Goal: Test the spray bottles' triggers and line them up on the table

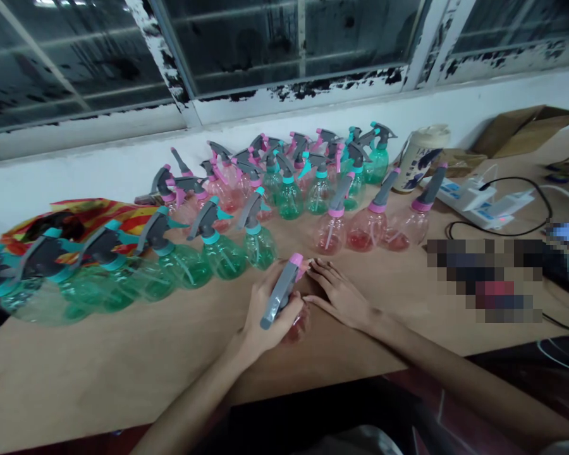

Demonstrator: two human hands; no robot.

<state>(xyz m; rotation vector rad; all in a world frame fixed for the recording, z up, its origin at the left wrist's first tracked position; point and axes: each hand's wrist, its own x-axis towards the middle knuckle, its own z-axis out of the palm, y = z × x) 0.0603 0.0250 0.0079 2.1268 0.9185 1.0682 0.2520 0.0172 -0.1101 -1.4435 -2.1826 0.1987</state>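
Note:
A spray bottle with a grey head, pink nozzle and clear pink body (296, 327) stands near the front of the table. Around its neck, just under the spray head, my left hand (262, 311) is closed. My right hand (340, 296) lies palm down just right of this bottle, fingers stretched out and thumb apart. Its fingertips come close to the nozzle; whether they touch I cannot tell. Beyond my right hand is a short row of pink spray bottles (364, 230). A row of green spray bottles (184, 265) runs off to the left.
More pink and green bottles (289, 197) crowd the back by the wall. A red and yellow plastic bag (97, 212) lies behind the green row. To the right are a white cup (420, 161), a power strip (478, 202) with cables, and an open cardboard box (521, 131).

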